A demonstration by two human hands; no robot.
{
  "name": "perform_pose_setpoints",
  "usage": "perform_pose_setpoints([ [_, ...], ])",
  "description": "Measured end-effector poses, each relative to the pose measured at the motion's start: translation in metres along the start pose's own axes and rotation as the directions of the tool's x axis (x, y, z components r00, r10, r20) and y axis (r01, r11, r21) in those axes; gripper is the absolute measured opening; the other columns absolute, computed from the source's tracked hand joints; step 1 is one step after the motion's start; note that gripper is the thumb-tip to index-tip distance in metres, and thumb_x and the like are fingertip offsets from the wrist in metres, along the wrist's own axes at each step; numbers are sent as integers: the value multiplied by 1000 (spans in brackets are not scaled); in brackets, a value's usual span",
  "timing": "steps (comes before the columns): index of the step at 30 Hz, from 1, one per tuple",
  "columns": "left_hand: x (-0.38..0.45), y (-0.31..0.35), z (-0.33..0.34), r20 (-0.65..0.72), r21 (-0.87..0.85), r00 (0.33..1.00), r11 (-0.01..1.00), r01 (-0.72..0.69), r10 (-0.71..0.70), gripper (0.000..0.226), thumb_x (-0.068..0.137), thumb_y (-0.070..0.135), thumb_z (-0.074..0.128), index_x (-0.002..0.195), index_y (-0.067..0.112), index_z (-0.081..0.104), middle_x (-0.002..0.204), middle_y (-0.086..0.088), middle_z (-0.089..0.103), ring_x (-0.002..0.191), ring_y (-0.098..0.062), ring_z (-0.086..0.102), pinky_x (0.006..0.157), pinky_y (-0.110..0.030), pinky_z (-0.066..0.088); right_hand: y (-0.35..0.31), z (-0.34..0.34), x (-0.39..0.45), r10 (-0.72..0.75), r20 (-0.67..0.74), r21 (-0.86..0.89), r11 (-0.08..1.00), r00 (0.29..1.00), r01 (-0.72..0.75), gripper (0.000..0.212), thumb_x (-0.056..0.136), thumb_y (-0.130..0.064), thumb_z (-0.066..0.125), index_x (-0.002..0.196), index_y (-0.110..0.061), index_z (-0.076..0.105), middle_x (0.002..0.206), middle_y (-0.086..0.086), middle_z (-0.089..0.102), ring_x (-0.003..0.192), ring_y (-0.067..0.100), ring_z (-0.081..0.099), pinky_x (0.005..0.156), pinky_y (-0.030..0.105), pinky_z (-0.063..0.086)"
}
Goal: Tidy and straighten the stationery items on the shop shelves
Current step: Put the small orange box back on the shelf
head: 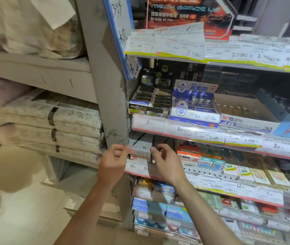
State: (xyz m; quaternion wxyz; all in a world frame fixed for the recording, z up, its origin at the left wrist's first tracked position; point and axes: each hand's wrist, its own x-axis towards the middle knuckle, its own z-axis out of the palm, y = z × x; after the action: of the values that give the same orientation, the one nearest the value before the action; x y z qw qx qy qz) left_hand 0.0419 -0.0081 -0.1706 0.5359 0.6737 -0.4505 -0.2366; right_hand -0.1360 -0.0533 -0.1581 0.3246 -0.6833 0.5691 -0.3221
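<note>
A grey pen box (140,145) stands at the left end of the third shelf, above price tags reading 29 and 35. My left hand (114,161) hovers at the box's left edge, fingers curled and apart, holding nothing. My right hand (163,161) is just right of the box in front of a dark box (162,141), its fingers bent and spread, also holding nothing. One shelf up sit a black eraser display (149,101), a blue and white eraser display (193,105) and a 4B eraser carton (246,117).
Small boxed items (229,167) fill the third shelf to the right. Lower shelves (176,209) carry more packets. A grey upright post (109,85) bounds the unit on the left; beyond it lie stacked wrapped bedding packs (52,124). Pale floor below left.
</note>
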Motion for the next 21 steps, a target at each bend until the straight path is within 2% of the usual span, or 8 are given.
perform_pose_setpoints([
  [3,4,-4,7,22,5,999,1000,25,-25,15,92,37,63,85,24,65,67,1,71,66,-18,70,64,-35,55,-8,12,-1,81,35,90,992,996,-84,54,97,-53,49,139,-20,50,80,-8,70,82,10,68,83,34,55],
  [5,4,-4,11,36,-45,998,997,62,-61,16,91,38,66,90,22,67,68,1,72,66,-19,70,57,-32,51,-8,17,0,134,69,249,957,988,-148,53,98,-47,52,141,-18,49,88,-4,73,85,12,72,85,39,59],
  [8,5,-4,13,49,-114,993,987,116,-111,17,90,35,68,93,19,67,75,1,74,71,-18,71,60,-31,52,-8,20,0,155,102,364,913,983,-182,50,99,-39,54,143,-16,48,89,-1,76,81,11,74,82,41,61],
  [11,0,-5,16,48,-173,992,977,127,-121,15,88,32,71,90,18,67,75,-1,73,72,-18,71,65,-35,55,-5,17,-6,144,125,395,901,982,-182,49,101,-36,51,146,-18,46,84,0,76,67,10,66,73,28,60],
  [14,-6,-3,28,83,-232,989,963,141,-125,18,86,35,72,91,18,67,73,-3,72,71,-17,68,66,-37,53,-2,1,-15,167,115,406,892,979,-199,49,104,-29,48,150,-15,40,80,1,72,68,13,66,61,13,52],
  [16,-8,0,40,137,-235,981,957,168,-138,18,85,39,72,90,22,66,78,-1,73,73,-15,69,70,-37,55,2,-14,-19,160,81,368,912,984,-179,48,104,-28,47,149,-15,41,92,-5,73,76,5,69,57,5,47],
  [18,-9,3,55,176,-225,973,955,190,-152,20,82,47,71,88,29,65,80,1,73,75,-18,68,73,-41,55,8,-30,-18,163,44,335,927,986,-169,46,105,-27,47,148,-12,43,120,-3,67,100,1,62,64,-2,41],
  [21,-10,7,73,186,-217,971,957,191,-151,17,86,40,70,86,24,63,79,-1,71,73,-20,65,69,-41,52,25,-39,-10,168,20,215,962,986,-169,48,104,-34,46,146,-11,48,146,1,53,136,15,47,101,10,32],
])
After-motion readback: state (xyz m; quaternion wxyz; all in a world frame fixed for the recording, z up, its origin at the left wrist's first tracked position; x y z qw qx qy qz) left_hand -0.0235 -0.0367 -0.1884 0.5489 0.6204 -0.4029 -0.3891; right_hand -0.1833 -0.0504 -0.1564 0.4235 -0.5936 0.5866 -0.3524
